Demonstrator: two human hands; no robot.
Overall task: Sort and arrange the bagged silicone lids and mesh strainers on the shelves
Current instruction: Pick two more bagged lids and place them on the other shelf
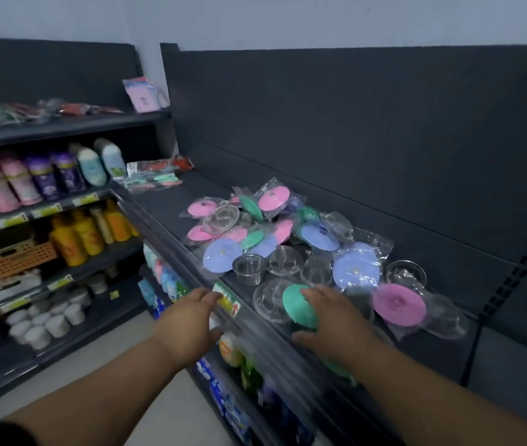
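On the neighbouring rack at far left stand rows of bottles (21,185) and an orange basket (17,257), none of them part of this job. The left hand (188,320) is at the front edge of the dark shelf (165,201), its fingers reaching to the price label (228,300) and its thumb lower down. The blur hides whether it grasps the edge or only rests there, so I cannot tell. Next to it, the right hand (332,320) curls over a bagged green lid (295,305) at the near edge of the heap, fingers on top and thumb underneath, so it appears to have hold of that one. Behind and to the right lies the unsorted pile (275,230): pink, purple and green lids in clear bags, jumbled together with clear cup-shaped strainers (249,268), and a pink lid (398,304) at the right end. The sorting looks barely begun, and the step in hand seems to be picking the first piece out of the heap. The next move likely calls for lifting the green lid free without dragging the slippery bags that overlap it, then setting it on the bare stretch of shelf to start a group by colour or kind.
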